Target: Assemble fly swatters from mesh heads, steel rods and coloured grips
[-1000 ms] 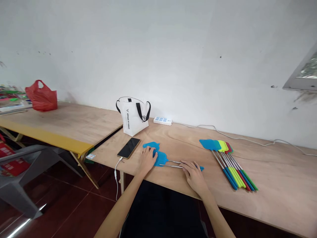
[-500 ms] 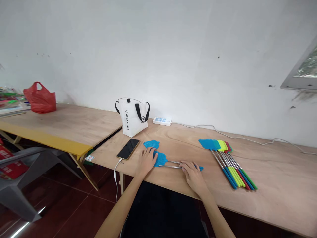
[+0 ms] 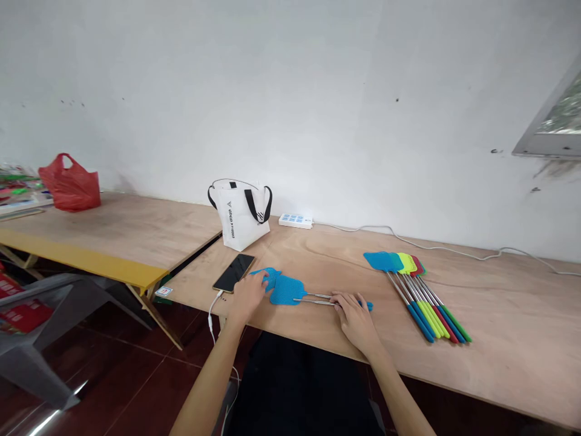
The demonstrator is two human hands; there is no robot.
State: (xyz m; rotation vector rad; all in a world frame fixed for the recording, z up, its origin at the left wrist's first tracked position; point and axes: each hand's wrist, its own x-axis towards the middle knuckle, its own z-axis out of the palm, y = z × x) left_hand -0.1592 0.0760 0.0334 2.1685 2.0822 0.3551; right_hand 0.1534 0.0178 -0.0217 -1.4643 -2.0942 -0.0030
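Note:
Two blue fly swatters [image 3: 287, 290] lie side by side near the front edge of the plywood table [image 3: 499, 327]. Their thin metal rods run to the right. My left hand [image 3: 246, 297] is closed on the head of the farther swatter [image 3: 267, 277], right beside the phone. My right hand [image 3: 354, 315] lies over the rods and the blue handle ends [image 3: 368, 306], with its fingers curled down on them.
A black phone [image 3: 235, 272] on a white cable lies left of the swatters. A white tote bag [image 3: 240, 217] and a power strip [image 3: 295, 220] stand at the back. Several coloured swatters [image 3: 417, 290] lie to the right. A second table holds a red bag [image 3: 69, 183].
My left hand has slid left toward the phone, drawing the farther swatter head with it. The right hand stays on the handles.

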